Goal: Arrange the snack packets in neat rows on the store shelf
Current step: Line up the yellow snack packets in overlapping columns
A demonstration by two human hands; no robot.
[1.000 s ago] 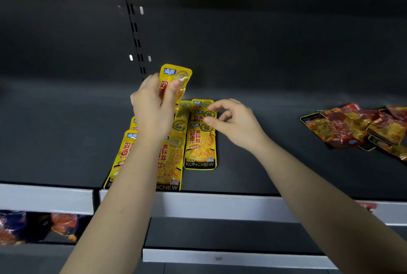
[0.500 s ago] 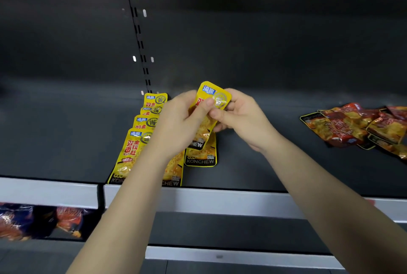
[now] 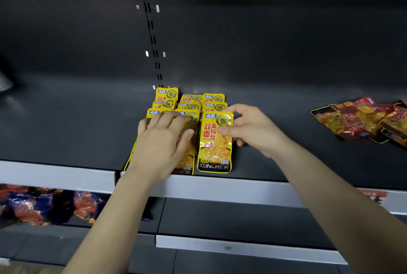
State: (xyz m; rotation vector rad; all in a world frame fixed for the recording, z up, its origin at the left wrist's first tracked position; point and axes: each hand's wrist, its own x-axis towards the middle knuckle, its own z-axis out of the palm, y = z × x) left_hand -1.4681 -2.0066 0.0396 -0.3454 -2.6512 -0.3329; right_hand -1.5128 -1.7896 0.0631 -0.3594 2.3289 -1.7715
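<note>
Two rows hide under the flat, open left hand (image 3: 161, 141) — right hand (image 3: 248, 129) pinches the front packet (image 3: 214, 144).

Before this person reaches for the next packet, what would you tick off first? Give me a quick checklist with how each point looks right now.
1. Front yellow packet lies flat at the shelf edge: ok.
2. Right hand off that packet: not ok, thumb and fingers pinch its top right edge.
3. Left hand off the middle row: not ok, it presses flat on those packets.
4. Three yellow rows straight and overlapping evenly: right row ok; the two under the left hand, cannot tell.
5. More stock within sight: ok, a loose pile of red packets lies to the right on the same shelf.
</note>
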